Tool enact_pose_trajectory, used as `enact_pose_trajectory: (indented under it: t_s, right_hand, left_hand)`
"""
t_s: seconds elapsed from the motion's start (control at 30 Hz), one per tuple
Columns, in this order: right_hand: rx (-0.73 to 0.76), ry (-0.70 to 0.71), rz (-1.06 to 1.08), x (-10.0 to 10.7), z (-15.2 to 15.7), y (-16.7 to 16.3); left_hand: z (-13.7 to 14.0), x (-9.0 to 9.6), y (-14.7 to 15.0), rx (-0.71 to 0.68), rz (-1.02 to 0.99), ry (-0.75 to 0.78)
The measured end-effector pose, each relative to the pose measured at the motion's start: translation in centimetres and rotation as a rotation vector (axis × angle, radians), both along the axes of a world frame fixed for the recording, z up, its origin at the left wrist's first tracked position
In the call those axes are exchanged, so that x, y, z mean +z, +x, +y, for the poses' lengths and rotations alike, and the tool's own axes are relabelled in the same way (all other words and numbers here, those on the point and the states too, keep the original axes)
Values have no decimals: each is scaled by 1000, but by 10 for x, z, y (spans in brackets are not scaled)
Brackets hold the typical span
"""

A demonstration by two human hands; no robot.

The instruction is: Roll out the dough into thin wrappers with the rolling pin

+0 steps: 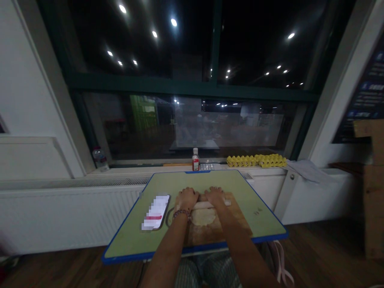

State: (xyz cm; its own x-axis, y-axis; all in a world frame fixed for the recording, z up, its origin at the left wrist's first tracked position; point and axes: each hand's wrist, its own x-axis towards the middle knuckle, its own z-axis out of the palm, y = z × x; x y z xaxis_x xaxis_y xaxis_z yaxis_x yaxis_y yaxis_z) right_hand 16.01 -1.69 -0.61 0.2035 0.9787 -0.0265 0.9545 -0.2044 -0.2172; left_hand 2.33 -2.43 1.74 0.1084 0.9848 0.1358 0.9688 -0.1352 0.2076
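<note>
A pale wooden rolling pin [204,205] lies crosswise on a brown wooden board [240,222]. My left hand [188,198] bears on its left part, with the fingers curled over it and a beaded bracelet at the wrist. Over the right part of the pin is my right hand [215,196], its fingers bent across the wood, and the pin's right end sticks out past it. Just on the near side of the pin, a thin flattened piece of dough [204,217] lies on the board between my forearms. My palms hide part of the pin.
The board sits on a small green table [132,240] with a blue rim. Left of it lies a lit phone [156,212]. On the windowsill stand a small red-labelled bottle [195,159], a clear plastic bottle [100,159] and yellow egg trays [256,161]. A white radiator [60,216] is behind.
</note>
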Motion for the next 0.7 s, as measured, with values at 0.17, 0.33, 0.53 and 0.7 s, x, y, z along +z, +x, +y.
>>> enact_pose_trajectory:
  t_s: [0.17, 0.33, 0.53, 0.7]
  right_hand:
    - [-23, 25, 14, 2, -1, 0]
    - [-25, 46, 15, 2, -3, -1]
    - [-18, 40, 10, 2, -1, -1]
    - [-19, 36, 5, 3, -3, -1]
  left_hand:
    - [0, 0, 1, 1, -10, -6]
    - [-1, 3, 2, 20, -5, -21]
    - [-3, 6, 2, 13, -4, -29]
    - [-5, 8, 1, 9, 2, -40]
